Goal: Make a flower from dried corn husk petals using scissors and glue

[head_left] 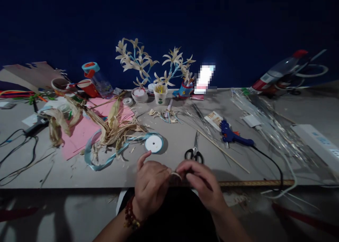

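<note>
Near the table's front edge, my left hand [152,183] pinches one end of a small pale curved strip [177,175], its little finger raised. My right hand [202,182] is closed close to the strip's other end; what its fingertips hold is too small to tell. Just beyond my left hand lies a white spool [154,143] with light-blue ribbon [106,163] trailing to the left. Black-handled scissors [195,152] rest beyond my right hand, blades pointing away.
Dried husks [113,130] lie on pink paper [76,137] at the left. Pale flowers on blue stems stand in a white cup [160,95]. A blue glue gun [234,136], a thin stick [225,152] and clear strips [278,129] lie at the right.
</note>
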Action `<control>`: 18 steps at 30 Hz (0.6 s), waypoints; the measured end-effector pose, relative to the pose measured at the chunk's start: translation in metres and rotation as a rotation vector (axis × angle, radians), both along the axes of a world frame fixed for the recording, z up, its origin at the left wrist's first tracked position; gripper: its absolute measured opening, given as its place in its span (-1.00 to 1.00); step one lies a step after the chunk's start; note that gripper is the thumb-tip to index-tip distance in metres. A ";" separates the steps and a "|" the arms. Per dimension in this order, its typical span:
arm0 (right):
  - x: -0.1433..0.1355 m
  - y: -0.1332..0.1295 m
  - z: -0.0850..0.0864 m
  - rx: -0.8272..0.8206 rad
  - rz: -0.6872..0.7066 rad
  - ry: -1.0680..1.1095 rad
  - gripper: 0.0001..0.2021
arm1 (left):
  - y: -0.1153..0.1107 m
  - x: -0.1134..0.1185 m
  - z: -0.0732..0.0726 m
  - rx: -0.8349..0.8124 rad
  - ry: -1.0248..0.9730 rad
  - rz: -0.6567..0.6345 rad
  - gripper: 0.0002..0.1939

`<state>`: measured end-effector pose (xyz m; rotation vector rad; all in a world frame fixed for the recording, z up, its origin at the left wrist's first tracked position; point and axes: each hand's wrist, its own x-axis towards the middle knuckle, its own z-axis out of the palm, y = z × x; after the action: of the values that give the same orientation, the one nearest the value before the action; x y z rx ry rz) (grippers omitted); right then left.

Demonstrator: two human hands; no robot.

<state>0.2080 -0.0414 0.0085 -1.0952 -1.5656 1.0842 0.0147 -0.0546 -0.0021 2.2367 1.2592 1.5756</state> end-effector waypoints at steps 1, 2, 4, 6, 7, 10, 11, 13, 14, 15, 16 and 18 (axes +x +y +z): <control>-0.003 -0.003 0.001 -0.108 0.091 0.098 -0.76 | 0.000 -0.001 -0.004 0.029 0.007 -0.007 -0.73; -0.007 -0.007 0.001 -0.216 0.163 0.185 -0.73 | 0.000 -0.003 -0.008 0.049 0.012 -0.012 -0.72; -0.012 -0.011 0.001 -0.404 0.239 0.309 -0.69 | -0.001 -0.005 -0.015 0.074 0.019 -0.021 -0.70; -0.015 -0.013 0.001 -0.500 0.260 0.354 -0.69 | -0.001 -0.006 -0.019 0.073 0.000 -0.054 -0.68; -0.015 -0.013 0.002 -0.502 0.262 0.357 -0.69 | -0.001 -0.007 -0.020 0.047 -0.036 -0.078 -0.67; -0.011 -0.010 0.003 -0.418 0.276 0.322 -0.72 | 0.000 -0.007 -0.018 -0.240 -0.299 -0.164 -0.73; -0.009 -0.009 0.004 -0.382 0.288 0.295 -0.74 | 0.001 -0.007 -0.016 -0.399 -0.408 -0.214 -0.76; -0.006 -0.006 0.006 -0.311 0.317 0.215 -0.77 | 0.004 -0.007 -0.014 -0.713 -0.592 -0.343 -0.75; -0.005 -0.005 0.007 -0.273 0.327 0.163 -0.79 | 0.005 -0.007 -0.012 -0.842 -0.657 -0.409 -0.72; -0.004 -0.004 0.007 -0.232 0.332 0.109 -0.80 | 0.006 -0.006 -0.010 -0.945 -0.712 -0.459 -0.71; -0.003 -0.003 0.007 -0.191 0.332 0.059 -0.81 | 0.007 -0.005 -0.009 -1.026 -0.763 -0.488 -0.72; -0.001 -0.002 0.006 -0.146 0.334 0.008 -0.83 | 0.008 -0.003 -0.006 -1.148 -0.859 -0.514 -0.71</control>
<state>0.2071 -0.0432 0.0143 -0.9412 -1.7246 1.4423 0.0120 -0.0466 -0.0077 0.8783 0.8313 0.9612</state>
